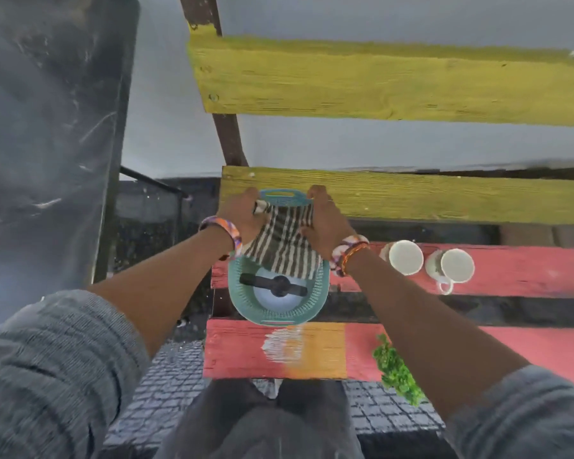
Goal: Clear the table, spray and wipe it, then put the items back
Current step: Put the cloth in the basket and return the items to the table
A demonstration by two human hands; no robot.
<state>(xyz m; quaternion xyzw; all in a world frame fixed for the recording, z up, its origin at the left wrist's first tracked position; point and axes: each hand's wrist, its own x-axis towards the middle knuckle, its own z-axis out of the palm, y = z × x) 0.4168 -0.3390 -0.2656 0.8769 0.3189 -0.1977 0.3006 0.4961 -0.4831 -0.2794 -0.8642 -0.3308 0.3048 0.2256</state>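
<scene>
A striped cloth [280, 241] is held stretched between both hands above a teal basket [315, 293], which stands on a bench of painted planks. The left hand [242, 215] is clamped on the cloth's far left corner, and the right hand [323, 223] is clamped on its far right corner, fingers curled round the fabric. The cloth hangs from the two grips toward the person, its lower edge draped over the basket's open top; its long axis runs from the far handle toward the near rim, and its dark stripes run the same way. The basket is oval, its long axis pointing away from the person, with one handle at the far end between the hands and the other at the near rim. Inside it a spray bottle [274, 286] is seen from above, its black head lying crosswise, partly covered by the cloth.

To the right, on the same red plank [511, 270], two white cups [406, 256] are set just beside each other, the right one showing a handle toward the person. A green leafy sprig [396, 369] lies at the near edge of the front plank, partly hidden by the right forearm. Yellow planks [411, 197] form the backrest behind the basket. Cobbled paving [166, 376] is visible below.
</scene>
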